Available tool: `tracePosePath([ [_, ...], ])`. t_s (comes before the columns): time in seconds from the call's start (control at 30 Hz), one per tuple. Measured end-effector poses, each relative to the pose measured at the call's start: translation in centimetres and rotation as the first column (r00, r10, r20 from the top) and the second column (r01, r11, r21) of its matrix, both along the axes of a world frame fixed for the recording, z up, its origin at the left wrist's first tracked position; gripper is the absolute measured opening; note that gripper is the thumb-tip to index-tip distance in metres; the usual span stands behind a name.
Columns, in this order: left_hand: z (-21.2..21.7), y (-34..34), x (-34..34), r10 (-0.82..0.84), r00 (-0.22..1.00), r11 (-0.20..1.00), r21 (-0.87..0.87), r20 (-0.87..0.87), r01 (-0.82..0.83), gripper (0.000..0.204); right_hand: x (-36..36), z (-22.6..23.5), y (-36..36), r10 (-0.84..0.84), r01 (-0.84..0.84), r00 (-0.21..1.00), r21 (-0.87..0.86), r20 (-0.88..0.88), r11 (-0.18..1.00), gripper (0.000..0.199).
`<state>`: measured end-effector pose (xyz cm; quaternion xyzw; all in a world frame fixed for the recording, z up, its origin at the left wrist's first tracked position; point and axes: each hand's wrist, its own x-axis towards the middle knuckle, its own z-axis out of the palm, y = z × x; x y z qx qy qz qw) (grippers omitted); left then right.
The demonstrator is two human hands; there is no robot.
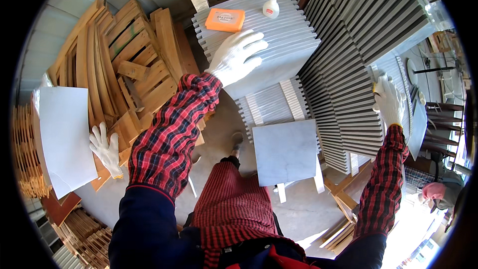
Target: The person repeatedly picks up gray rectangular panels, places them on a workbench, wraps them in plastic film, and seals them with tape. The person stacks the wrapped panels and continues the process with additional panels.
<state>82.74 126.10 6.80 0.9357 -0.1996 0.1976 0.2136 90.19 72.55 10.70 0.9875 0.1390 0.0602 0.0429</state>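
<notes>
Navy sleeves [149,224] loom nearest. Upper centre, the left hand [238,59] spreads empty over a block of slabs [291,35]; far right, the right hand [389,100] is beside a tall slab stack [358,30], its grip unclear. Most slabs look stacked; one pale slab [286,152] lies flat at centre. What's left, I can't tell. Print marks the orange box [225,20] and white bottle [271,7].
</notes>
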Motion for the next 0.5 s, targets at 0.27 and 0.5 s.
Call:
tracePosePath([
  [0.27,-1.1,-3.0,-11.4,0.603,0.698,0.348,-0.660,-0.387,-0.666,0.048,-3.7,6.5,4.2,-0.112,0.110,0.989,0.020,0.093,0.994,0.056],
  [0.5,-3.8,-3.7,-9.1,0.306,0.646,-0.081,-0.695,-0.699,-0.714,0.046,-4.0,4.7,18.5,-0.075,0.042,0.989,0.245,0.130,0.969,0.050],
])
